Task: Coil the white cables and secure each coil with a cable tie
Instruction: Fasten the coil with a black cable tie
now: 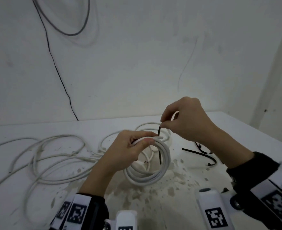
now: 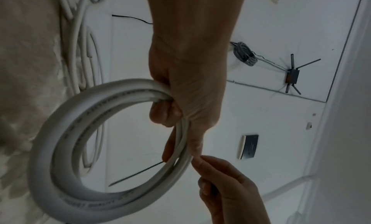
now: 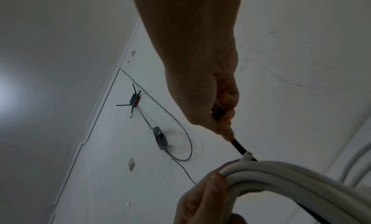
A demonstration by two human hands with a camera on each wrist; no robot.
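My left hand (image 1: pixel 133 145) grips a white cable coil (image 1: pixel 155 176) of several loops, held upright above the table; the coil (image 2: pixel 60 148) fills the left wrist view. A black cable tie (image 1: pixel 159 132) runs through the coil at the grip, its tail (image 1: pixel 160 156) hanging inside the ring. My right hand (image 1: pixel 181 120) pinches the tie's upper end just right of the left fingers. In the right wrist view the tie (image 3: pixel 239 145) passes from the right hand's fingertips (image 3: pixel 226 132) down behind the coil (image 3: pixel 281 172).
Loose white cables (image 1: pixel 42 156) sprawl over the left of the white table (image 1: pixel 236 138), and another loose loop (image 1: pixel 146 126) lies behind the coil. Spare black cable ties (image 1: pixel 201 152) lie at the right. A thin black wire (image 1: pixel 57 70) hangs down the wall.
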